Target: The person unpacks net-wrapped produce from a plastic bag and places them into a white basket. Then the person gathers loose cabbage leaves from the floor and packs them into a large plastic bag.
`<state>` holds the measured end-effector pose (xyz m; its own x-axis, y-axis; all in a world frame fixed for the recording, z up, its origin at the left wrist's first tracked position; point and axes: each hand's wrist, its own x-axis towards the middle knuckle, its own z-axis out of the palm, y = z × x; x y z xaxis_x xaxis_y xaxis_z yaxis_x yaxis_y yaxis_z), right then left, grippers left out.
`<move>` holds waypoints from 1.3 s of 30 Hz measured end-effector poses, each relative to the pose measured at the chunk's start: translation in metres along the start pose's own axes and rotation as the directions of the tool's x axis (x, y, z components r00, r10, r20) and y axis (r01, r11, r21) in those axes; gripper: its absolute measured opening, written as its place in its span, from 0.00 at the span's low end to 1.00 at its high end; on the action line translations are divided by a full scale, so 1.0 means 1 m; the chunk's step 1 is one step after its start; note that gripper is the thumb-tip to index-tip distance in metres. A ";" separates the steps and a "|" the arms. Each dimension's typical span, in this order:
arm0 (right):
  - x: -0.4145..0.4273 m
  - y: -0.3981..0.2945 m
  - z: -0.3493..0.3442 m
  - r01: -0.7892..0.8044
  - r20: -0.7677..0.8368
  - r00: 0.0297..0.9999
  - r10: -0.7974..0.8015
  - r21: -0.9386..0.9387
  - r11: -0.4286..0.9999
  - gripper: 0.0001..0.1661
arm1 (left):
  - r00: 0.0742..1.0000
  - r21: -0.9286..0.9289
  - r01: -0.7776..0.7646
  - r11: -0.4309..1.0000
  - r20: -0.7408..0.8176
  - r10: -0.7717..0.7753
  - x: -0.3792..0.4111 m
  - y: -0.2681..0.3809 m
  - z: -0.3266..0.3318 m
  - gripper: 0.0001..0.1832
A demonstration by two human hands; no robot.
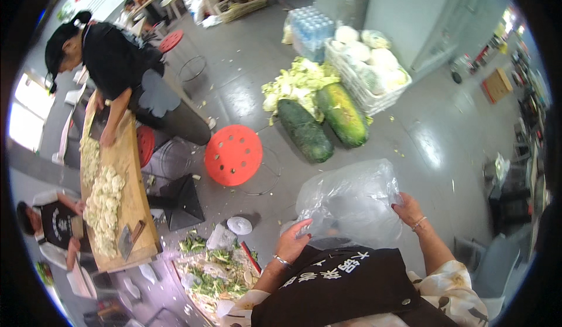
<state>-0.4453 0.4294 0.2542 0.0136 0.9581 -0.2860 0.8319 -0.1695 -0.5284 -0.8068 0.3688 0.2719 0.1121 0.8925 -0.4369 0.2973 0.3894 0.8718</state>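
Observation:
Both of my hands hold a large clear plastic bag (351, 195), spread wide in front of my dark apron (342, 283), which bears white writing. My left hand (292, 241) pinches the bag's edge on the left, a bracelet at its wrist. On the opposite side my right hand (408, 210) grips the other edge, with a thin bracelet below it. The bag looks puffed out, and the grey floor shows through it. Beyond the bag, a dark green winter melon (305, 131) and a yellow-green melon (342, 114) lie on the floor.
A white plastic crate (373, 101) of cabbages stands near shrink-wrapped water bottles (311, 30) and loose leaves (294, 83). A red stool (233, 155) is left of centre. Two people work at a wooden table (131, 169) with cauliflower pieces (105, 208) and a cleaver (127, 241). Vegetable scraps (215, 270) lie nearby.

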 end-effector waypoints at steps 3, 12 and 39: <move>0.048 -0.056 -0.016 0.053 0.035 0.998 -0.055 0.068 0.996 0.24 | 0.999 -0.054 -0.023 0.998 -0.043 0.020 0.024 0.001 -0.018 0.23; 0.146 -0.152 -0.022 0.184 -0.072 0.980 -0.187 -0.041 0.982 0.27 | 0.999 -0.522 -0.051 0.851 -0.042 0.035 0.115 0.015 -0.077 0.21; 0.465 -0.290 -0.024 0.359 -0.294 0.912 -0.286 0.233 0.904 0.13 | 0.882 -0.184 -0.125 0.975 -0.471 0.024 0.421 0.195 -0.278 0.10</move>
<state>-0.6672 0.9291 0.2938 -0.0631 0.9901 0.1251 0.6277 0.1368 -0.7663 -0.9651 0.8835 0.3194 -0.3408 0.9035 -0.2599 0.1019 0.3103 0.9452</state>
